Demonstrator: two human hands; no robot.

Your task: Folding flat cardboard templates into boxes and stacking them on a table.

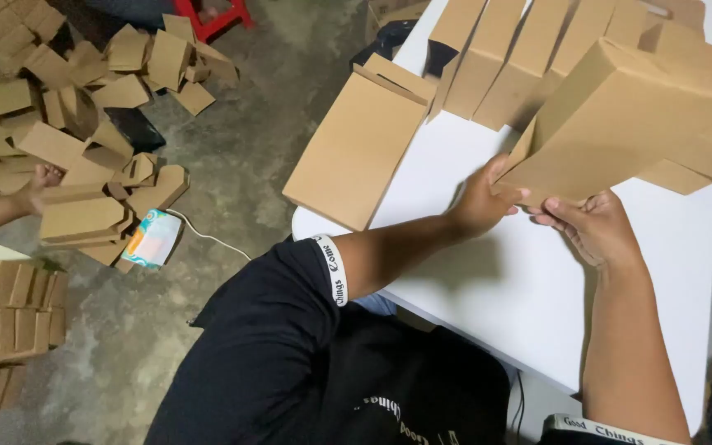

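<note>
I hold a brown cardboard box (pixel 636 124) above the white table (pixel 521 280), tilted up toward the right. My left hand (pixel 481 202) grips its lower left corner. My right hand (pixel 591 227) supports its bottom edge from beneath, fingers curled against the card. A flat folded brown carton (pixel 356 148) lies on the table's left corner, overhanging the edge. A row of assembled brown boxes (pixel 504 58) stands at the far side of the table, behind the held box.
On the concrete floor at the left lies a heap of brown boxes (pixel 84 124), with another person's hand (pixel 36 185) reaching into it. Stacked flat cartons (pixel 6 317) sit at the lower left. A small white and blue pack (pixel 152 239) and a white cable lie nearby.
</note>
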